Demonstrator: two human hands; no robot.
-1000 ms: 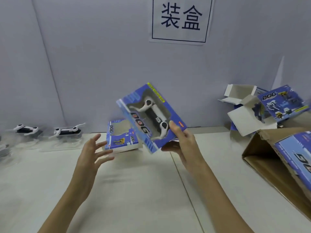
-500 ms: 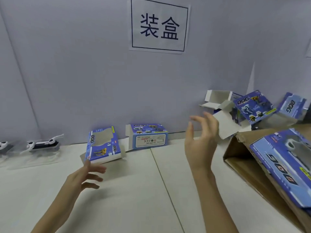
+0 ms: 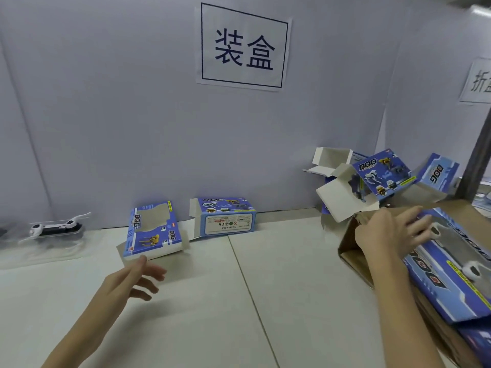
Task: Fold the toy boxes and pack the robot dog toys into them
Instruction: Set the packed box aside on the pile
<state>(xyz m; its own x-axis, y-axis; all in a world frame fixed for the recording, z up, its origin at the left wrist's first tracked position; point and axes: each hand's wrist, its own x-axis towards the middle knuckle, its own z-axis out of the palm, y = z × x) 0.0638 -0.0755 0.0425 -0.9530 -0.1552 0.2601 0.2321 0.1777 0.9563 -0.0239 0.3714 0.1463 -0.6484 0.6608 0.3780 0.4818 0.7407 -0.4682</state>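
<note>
Resting right hand (image 3: 385,235) on packed box (image 3: 451,272) (left hand (image 3: 127,282) free).

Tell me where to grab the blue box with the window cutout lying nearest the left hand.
Pinch the windowed box by its near bottom edge, coming from below with the left hand. That edge faces the fingers and looks slightly raised off the table; its open flaps at the sides would bend.

Only 1 view is given, from a camera worn on the person's head. It looks forward and slightly down across the table (image 3: 202,301) toward the grey wall (image 3: 132,115), whose paper sign (image 3: 243,47) sits high and just right of centre. It sits close: both forearms enter from the bottom edge, below the sign.
</note>
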